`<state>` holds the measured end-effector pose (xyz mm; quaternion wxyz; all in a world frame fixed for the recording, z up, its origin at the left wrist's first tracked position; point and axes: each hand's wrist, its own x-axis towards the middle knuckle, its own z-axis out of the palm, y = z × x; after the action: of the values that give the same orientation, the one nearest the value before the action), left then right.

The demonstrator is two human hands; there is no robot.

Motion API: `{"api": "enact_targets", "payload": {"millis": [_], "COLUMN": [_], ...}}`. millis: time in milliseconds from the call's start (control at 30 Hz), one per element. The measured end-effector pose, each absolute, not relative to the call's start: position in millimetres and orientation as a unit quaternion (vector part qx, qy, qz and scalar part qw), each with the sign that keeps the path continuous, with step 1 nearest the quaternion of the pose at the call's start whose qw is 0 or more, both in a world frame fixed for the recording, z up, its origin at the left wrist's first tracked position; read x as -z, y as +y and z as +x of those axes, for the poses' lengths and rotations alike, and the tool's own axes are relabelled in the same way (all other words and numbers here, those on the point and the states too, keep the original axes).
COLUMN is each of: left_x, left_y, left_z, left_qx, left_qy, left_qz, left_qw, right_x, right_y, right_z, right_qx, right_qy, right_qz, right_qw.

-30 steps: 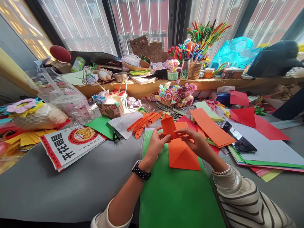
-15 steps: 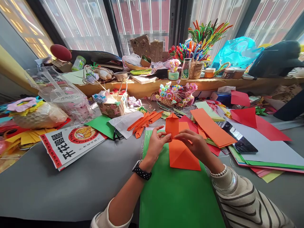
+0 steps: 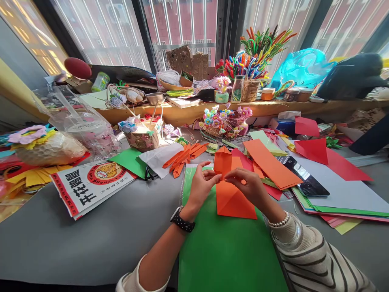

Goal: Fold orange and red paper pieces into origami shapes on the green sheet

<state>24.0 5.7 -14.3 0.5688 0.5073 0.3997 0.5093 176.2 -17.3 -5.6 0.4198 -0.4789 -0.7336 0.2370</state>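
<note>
Over the grey counter (image 3: 106, 243), my hands (image 3: 200, 186) (image 3: 251, 186) pinch the small orange paper (image 3: 222, 163) low down: creased, its top edge peaked!

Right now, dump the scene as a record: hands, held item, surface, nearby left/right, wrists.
left hand: pinching folded orange paper, lower left
right hand: fingertips on same paper, lower right
under hands: creased orange sheet on green sheet
nearby left: folded orange strips; printed paper bag
nearby right: smartphone on paper stack
left wrist: watch with dotted black band
right wrist: beaded bracelet
</note>
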Motion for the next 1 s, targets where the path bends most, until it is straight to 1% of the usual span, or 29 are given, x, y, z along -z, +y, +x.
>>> {"api": "enact_targets", "payload": {"millis": [133,433,667,767,1000], "left_x": [15.5,12.8,9.1,9.4,13.6], "left_y": [6.5,3.6,2.5,3.1,3.6], "left_z": [23.9,24.8,25.2,25.5,26.9], "left_qx": [-0.509,-0.487,-0.454,-0.451,-0.446], "left_qy": [0.399,0.394,0.389,0.392,0.391], "left_qz": [0.504,0.511,0.501,0.504,0.516], "left_qw": [0.573,0.589,0.626,0.623,0.618], "right_x": [4.2,4.7,4.9,4.1,5.2], "right_y": [-17.0,-15.6,-16.1,-16.4,-18.2], "right_z": [176.6,177.8,177.0,176.8,174.5], "right_qx": [-0.274,-0.296,-0.267,-0.249,-0.247], "right_qy": [-0.703,-0.674,-0.67,-0.673,-0.681], "right_qz": [-0.496,-0.506,-0.519,-0.523,-0.512], "right_qw": [0.429,0.45,0.459,0.461,0.46]}}
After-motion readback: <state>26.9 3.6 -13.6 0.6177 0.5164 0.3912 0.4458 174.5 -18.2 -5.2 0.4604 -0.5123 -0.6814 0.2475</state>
